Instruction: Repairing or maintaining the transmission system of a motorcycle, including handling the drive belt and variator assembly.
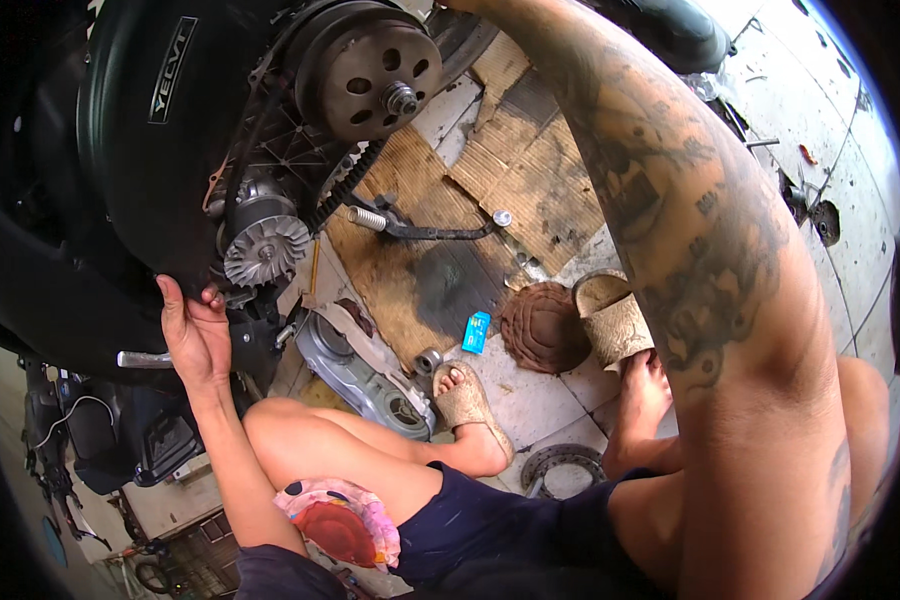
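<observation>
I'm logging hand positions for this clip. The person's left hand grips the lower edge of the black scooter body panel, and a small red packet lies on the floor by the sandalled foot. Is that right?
One detail is off: the small packet is blue, not red, as the head view shows. It does lie on the floor by the sandalled foot, and the left hand does grip the lower edge of the black scooter body panel.

Right hand: cut off by top edge, beyond the forearm (690, 230). Left hand (195, 335): fingertips hidden behind the black cover (160, 130), grip perhaps closed.
</observation>
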A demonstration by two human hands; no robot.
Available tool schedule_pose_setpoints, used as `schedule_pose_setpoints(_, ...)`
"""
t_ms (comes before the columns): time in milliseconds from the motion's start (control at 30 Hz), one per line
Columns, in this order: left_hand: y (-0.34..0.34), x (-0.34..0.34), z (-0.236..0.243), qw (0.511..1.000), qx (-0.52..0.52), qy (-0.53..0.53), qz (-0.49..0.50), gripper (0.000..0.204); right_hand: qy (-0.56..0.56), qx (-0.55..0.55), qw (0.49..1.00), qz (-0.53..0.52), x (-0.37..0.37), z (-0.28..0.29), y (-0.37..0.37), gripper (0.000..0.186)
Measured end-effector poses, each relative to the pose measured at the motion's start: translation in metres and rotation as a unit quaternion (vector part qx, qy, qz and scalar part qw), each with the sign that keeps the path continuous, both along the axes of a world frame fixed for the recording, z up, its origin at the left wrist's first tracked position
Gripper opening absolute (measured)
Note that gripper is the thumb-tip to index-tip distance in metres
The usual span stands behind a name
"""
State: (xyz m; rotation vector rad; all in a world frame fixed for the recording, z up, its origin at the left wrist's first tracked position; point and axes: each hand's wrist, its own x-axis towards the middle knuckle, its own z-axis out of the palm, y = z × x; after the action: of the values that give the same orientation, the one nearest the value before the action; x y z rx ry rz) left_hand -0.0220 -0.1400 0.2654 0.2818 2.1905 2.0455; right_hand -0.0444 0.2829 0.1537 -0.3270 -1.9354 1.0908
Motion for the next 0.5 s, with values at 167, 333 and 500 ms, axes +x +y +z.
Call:
schedule_pose_setpoints(167, 0.002, 0.002, -0.001, 1.0, 0.005, -0.003, 0.0, 0.048, -0.055, -0.03, 0.998, -0.029, -0.005, 0.009, 0.001, 0.031)
schedule_pose_setpoints(333, -0.007, 0.004, -0.001, 1.0, -0.003, 0.005, -0.006, 0.048, -0.047, -0.033, 0.998, -0.04, -0.007, 0.008, -0.006, 0.027)
schedule_pose_setpoints(500, -0.005, -0.003, -0.003, 1.0, -0.006, 0.0, -0.018, 0.048, -0.034, 0.004, 0.99, -0.139, -0.022, -0.005, 0.0, 0.026)
